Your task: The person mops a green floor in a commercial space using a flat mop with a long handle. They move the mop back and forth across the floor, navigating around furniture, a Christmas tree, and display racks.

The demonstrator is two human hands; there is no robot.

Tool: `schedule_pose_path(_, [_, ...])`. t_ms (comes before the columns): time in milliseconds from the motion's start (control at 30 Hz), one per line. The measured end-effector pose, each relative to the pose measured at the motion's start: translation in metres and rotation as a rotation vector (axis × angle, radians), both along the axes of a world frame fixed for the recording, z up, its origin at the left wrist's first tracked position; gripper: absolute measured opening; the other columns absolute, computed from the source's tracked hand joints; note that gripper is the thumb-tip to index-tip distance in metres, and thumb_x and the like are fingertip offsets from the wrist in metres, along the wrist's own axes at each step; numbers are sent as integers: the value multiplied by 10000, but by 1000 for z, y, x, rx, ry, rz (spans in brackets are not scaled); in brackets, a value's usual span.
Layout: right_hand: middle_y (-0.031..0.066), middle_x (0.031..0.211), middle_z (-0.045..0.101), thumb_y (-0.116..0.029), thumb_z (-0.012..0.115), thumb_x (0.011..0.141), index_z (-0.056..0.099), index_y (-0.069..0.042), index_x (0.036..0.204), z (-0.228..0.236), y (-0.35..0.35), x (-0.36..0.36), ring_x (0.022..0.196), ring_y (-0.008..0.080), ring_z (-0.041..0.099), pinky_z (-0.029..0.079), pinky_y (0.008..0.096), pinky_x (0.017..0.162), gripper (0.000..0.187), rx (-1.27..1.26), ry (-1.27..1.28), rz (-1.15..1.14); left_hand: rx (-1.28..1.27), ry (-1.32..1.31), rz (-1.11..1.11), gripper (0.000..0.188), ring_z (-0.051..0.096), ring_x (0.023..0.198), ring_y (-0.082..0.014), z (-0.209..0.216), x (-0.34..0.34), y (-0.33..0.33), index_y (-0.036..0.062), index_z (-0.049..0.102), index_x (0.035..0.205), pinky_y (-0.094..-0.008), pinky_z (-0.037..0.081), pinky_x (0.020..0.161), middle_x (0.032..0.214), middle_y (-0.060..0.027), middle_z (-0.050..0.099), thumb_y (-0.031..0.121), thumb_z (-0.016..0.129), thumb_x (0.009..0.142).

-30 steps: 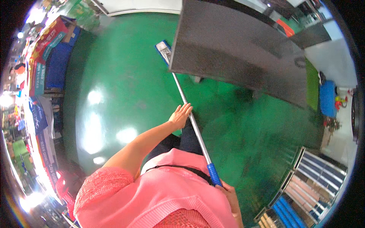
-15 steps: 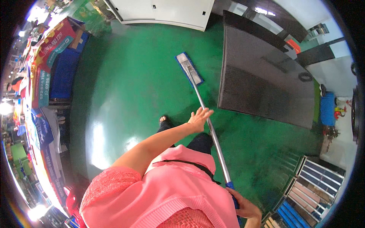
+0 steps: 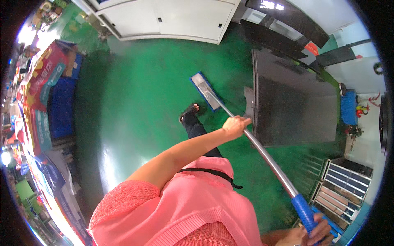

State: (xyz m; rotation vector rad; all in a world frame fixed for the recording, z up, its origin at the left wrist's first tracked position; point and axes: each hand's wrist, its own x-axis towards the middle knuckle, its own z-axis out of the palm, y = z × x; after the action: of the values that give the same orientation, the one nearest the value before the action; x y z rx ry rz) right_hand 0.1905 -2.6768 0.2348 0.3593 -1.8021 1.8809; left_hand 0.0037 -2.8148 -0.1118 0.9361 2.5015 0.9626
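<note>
A flat mop with a silver pole (image 3: pixel 271 159) slants across the view from lower right to upper middle. Its flat head (image 3: pixel 206 91), blue-edged with a pale top plate, lies on the green floor ahead of my feet. My left hand (image 3: pixel 237 126) is closed round the pole partway down, knuckles up. At the lower right, my right hand (image 3: pixel 317 233) wraps the blue grip (image 3: pixel 304 211) at the pole's upper end. One sandalled foot (image 3: pixel 190 112) shows just left of the mop head. My other foot is hidden.
A large dark table (image 3: pixel 295 102) stands close on the right, beside the pole. A white cabinet (image 3: pixel 180 20) with sliding doors is at the far side. Along the left runs a stall with a printed banner (image 3: pixel 39 98). Slatted racks (image 3: pixel 338 188) sit at right.
My left hand has gone from spread fingers at the pole to a grip on it. My right hand has swung right with the blue grip. One foot has stepped forward.
</note>
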Motion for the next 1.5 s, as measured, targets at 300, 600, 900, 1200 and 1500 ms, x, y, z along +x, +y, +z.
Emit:
schedule_pose_path(300, [-3,550,424,-380,444,885,409,-111,738,34,-48,-155,448,123,421,375,282,440,308,-138,599,-616,30,-156,-354,526,559,915,-349,25,-134,-5,156,404,1198,-436,492,721,1063,-136,509,56,563,707])
schedule_pose_path(600, [-18,513,356,-381,522,835,516,-120,757,-4,-133,-253,489,120,360,313,291,501,273,-26,151,-1066,-230,-99,-575,354,550,939,-323,8,-290,26,27,442,1015,-407,494,736,939,-144,567,121,612,719])
schedule_pose_path(900, [-11,585,392,-497,559,787,512,-127,735,10,-264,-370,505,128,363,281,271,437,376,94,104,-1730,-367,-18,-1338,84,623,772,-294,25,-362,7,101,655,717,-384,505,691,791,-116,640,146,585,728])
schedule_pose_path(1200, [13,626,433,-390,542,807,496,-92,886,-24,-407,-409,567,134,415,334,271,493,311,25,-150,-2177,-290,45,-1683,105,615,657,-308,-18,-355,-51,90,620,620,-429,485,652,648,-117,613,141,587,706])
schedule_pose_path(1500, [36,666,474,-282,526,827,480,-57,1036,-104,-572,-450,629,141,466,386,272,550,311,-644,-1207,-2083,-239,396,-2011,114,615,690,-291,-98,-366,-217,60,635,593,-535,380,855,611,-142,600,114,576,674])
